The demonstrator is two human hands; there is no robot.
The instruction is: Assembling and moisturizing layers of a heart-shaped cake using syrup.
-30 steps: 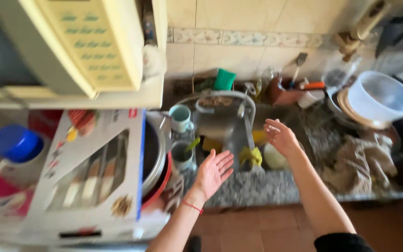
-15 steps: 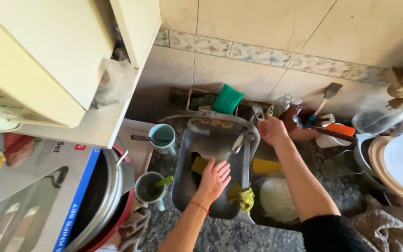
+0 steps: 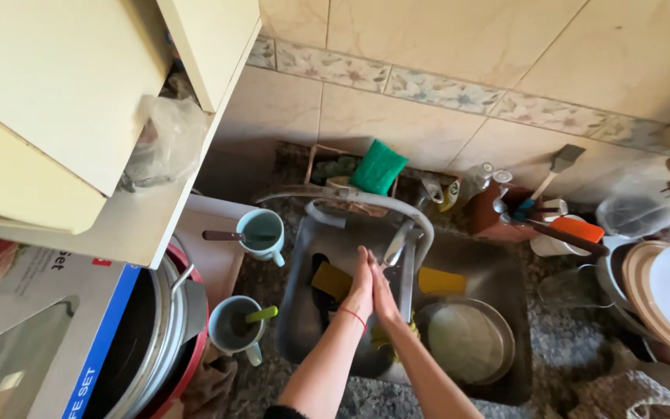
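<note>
You stand at a tiled kitchen wall over a speckled stone desk with a metal sink (image 3: 498,268) set in it. Your left hand (image 3: 360,285) and right hand (image 3: 382,293) are pressed palm to palm above the sink, fingers straight, each grip flat and holding nothing. The curved tap (image 3: 397,213) arches just above and beyond your fingertips. A yellow sponge (image 3: 330,281) lies just left of your left hand, and a round metal plate (image 3: 467,340) sits in the basin to the right. Two mugs (image 3: 261,233) stand on the left.
</note>
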